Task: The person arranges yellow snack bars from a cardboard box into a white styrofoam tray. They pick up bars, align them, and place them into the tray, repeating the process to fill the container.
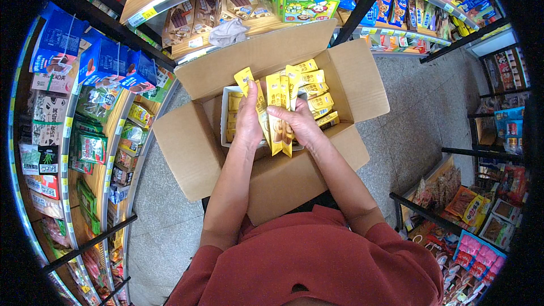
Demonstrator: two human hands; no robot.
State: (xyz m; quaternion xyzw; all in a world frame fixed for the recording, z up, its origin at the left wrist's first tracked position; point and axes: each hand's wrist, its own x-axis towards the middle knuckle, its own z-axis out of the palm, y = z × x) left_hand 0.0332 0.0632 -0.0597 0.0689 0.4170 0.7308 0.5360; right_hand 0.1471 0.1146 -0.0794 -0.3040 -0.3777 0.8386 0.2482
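Note:
My right hand (297, 123) is closed round a bunch of slim yellow snack packets (276, 97), its thumb lying across their front. Beside it, my left hand (248, 118) is upright with the thumb up, closed on yellow stick packets (245, 78) of the same kind. Both hands are over an open cardboard carton (255, 51) with its flaps spread. Inside the carton, a smaller white box (224, 99) sits under my hands, partly hidden by them. More yellow packets (320, 102) lie stacked along the carton's right side.
Curved shelves of packaged snacks (93, 147) run along the left. On the shelf ahead are green boxes (309, 5), brown boxes (184, 20) and a crumpled grey cloth (228, 33). Black-framed racks (425, 212) stand at the right, beyond the grey speckled floor (416, 113).

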